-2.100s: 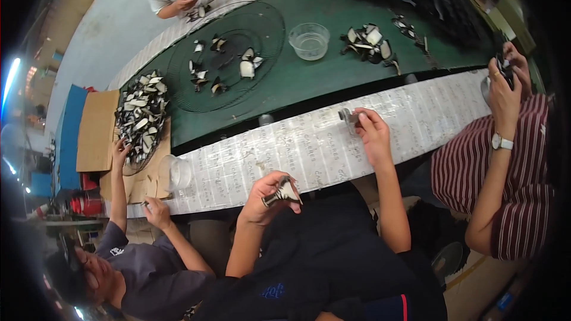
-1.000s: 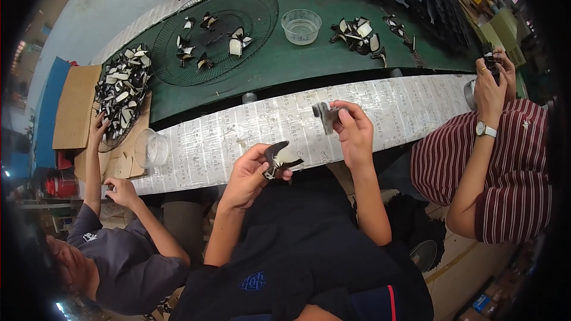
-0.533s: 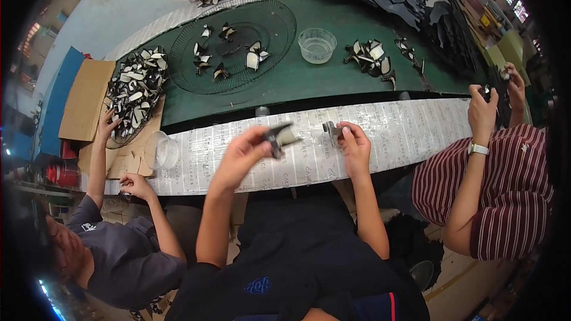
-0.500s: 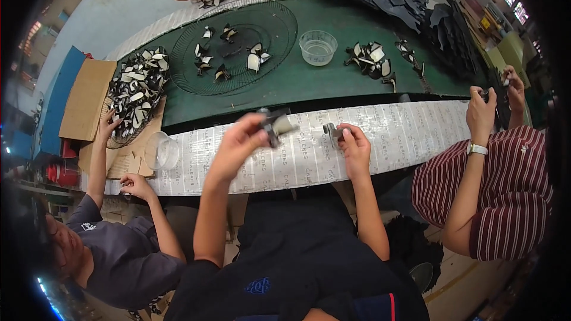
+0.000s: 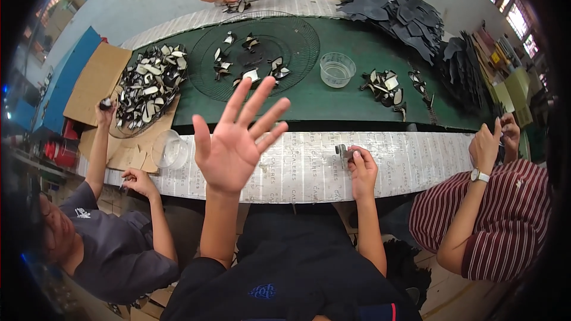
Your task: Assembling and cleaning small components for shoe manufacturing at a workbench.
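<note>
My left hand (image 5: 233, 134) is raised over the near side of the table, palm showing and fingers spread, with nothing in it. Beyond its fingertips a round black wire guard (image 5: 312, 38) lies on the green tabletop. Several small black-and-white folded pieces (image 5: 278, 68) rest on the guard in clusters. My right hand (image 5: 361, 172) is above the pale printed covering (image 5: 285, 172) at the table's front. Its thumb and fingers pinch a small dark grey piece (image 5: 341, 153) with a rounded end; its exact kind is not clear.
A heap of black-and-white pieces (image 5: 151, 86) sits at left beside cardboard (image 5: 101, 80). Clear plastic tubs (image 5: 338, 71) stand on the table. More pieces (image 5: 380, 86) and stacked black sheets (image 5: 395, 15) lie at right. Co-workers work at left, right and across the table.
My left hand has let go of the black-and-white piece and opened with fingers spread. My right hand keeps its dark piece. The view has shifted, and the left co-worker's hand has lifted a piece.
</note>
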A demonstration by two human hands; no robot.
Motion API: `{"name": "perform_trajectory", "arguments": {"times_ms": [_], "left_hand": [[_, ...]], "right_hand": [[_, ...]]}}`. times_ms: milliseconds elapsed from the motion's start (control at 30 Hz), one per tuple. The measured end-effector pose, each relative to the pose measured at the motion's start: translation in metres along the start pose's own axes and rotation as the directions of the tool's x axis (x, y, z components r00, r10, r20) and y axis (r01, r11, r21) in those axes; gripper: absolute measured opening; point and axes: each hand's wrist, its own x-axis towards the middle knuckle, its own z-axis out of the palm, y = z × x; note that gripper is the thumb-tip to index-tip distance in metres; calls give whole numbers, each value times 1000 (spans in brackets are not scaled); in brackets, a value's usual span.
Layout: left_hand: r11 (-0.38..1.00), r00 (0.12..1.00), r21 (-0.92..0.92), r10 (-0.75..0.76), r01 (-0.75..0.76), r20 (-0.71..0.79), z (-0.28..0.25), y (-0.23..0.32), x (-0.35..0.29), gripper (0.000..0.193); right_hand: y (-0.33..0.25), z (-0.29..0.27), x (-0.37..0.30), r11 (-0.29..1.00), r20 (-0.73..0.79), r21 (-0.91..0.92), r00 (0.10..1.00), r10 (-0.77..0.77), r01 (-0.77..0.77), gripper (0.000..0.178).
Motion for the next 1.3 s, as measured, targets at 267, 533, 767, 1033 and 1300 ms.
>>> {"name": "perform_trajectory", "arguments": {"times_ms": [267, 533, 767, 1033, 1300], "left_hand": [[818, 994, -575, 79, -18, 81, 25, -15, -32, 97], [702, 990, -712, 93, 8, 104, 30, -25, -42, 98], [718, 994, -696, 95, -33, 50, 22, -33, -43, 94], [997, 902, 59, -18, 48, -432, -18, -50, -52, 95], [980, 864, 116, -81, 159, -497, -23, -52, -49, 96]], "right_hand": [[2, 0, 0, 1000, 8, 13, 1000, 0, 0, 20], [3, 2, 0, 1000, -8, 12, 1000, -6, 6, 20], [-2, 5, -2, 1000, -17, -7, 1000, 3, -3, 20], [6, 4, 0, 1000, 3, -5, 1000, -2, 2, 21], [1, 5, 1, 1000, -34, 0, 999, -15, 15, 20]]}}
